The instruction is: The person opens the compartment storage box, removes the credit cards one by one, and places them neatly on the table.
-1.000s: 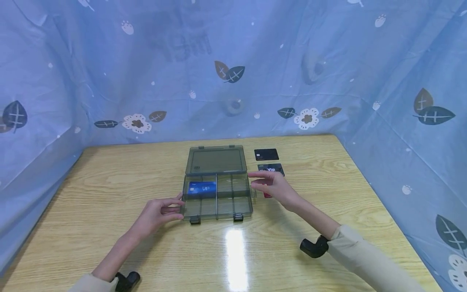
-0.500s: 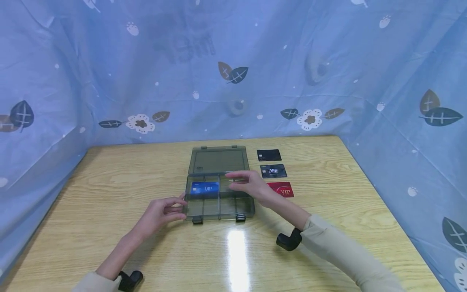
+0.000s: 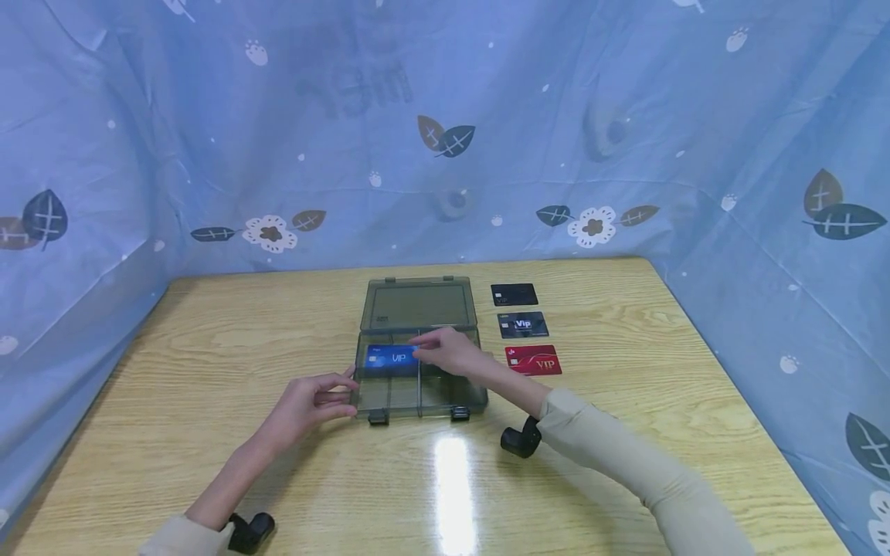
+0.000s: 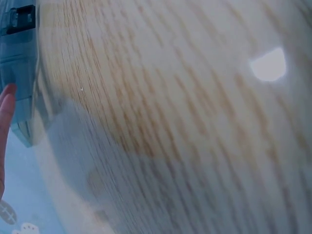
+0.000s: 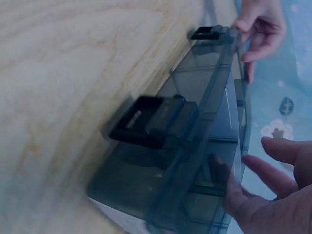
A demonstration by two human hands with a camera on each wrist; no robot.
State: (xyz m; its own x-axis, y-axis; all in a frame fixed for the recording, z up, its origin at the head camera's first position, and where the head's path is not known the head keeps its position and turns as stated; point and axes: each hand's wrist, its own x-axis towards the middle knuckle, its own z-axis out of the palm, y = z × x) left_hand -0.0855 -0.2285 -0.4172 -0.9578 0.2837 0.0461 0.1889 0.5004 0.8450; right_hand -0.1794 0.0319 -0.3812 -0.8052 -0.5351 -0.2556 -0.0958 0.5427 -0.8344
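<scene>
An open translucent dark plastic compartment box point(image 3: 438, 394) lies on the table, its lid point(image 3: 417, 305) laid back behind it. Inside, at the back left, rests a blue VIP card point(image 3: 388, 358). My right hand point(image 3: 455, 354) reaches over the box, fingertips at the card's right end. In the right wrist view the right hand point(image 5: 278, 195) has its thumb and fingers spread apart; whether they touch the card is unclear. My left hand point(image 3: 316, 405) rests its fingertips against the box's left side, and a finger point(image 4: 6, 109) of it shows beside the box wall in the left wrist view.
Right of the box, three cards lie in a column: a black card point(image 3: 514, 294), a dark Vip card point(image 3: 523, 325) and a red VIP card point(image 3: 534, 361). Two black latches point(image 3: 460, 414) stick out at the box's front. Blue patterned cloth point(image 3: 375, 139) encloses the wooden table point(image 3: 243, 332).
My right hand has moved left, from beside the box's right edge to the blue card's right end, uncovering the red and Vip cards. The left hand stays at the box's left side.
</scene>
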